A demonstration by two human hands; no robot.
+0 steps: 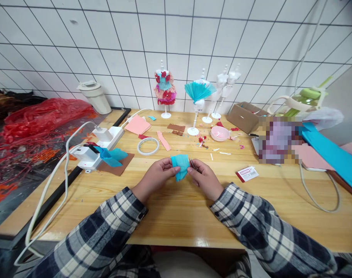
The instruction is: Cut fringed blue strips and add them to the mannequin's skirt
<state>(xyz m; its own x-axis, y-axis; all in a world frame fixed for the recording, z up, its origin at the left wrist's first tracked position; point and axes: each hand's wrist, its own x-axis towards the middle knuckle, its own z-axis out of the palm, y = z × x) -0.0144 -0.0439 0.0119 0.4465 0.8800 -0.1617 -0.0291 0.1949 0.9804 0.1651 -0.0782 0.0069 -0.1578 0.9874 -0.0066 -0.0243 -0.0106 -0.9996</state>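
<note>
Between my two hands, above the front middle of the table, is a small folded piece of turquoise crepe paper point(180, 164). My left hand point(161, 172) pinches its left side between thumb and fingers. At the right edge of the paper is my right hand point(203, 175), closed around small scissors point(193, 164); their thin metal blades show beside the paper, the handles are mostly hidden in the fingers. Beyond my hands stands a small white mannequin point(196, 106) wearing a turquoise pleated paper piece point(199, 92). Left of it, another mannequin wears a ruffled paper dress point(165, 90).
A roll of tape point(148, 146), pink paper point(137, 125) and a pink bowl point(220, 133) lie beyond my hands among scraps. A power strip point(113, 139) with cables lines the left edge. At right are a cardboard box point(245, 117), a card point(247, 173) and long blue paper point(335, 158).
</note>
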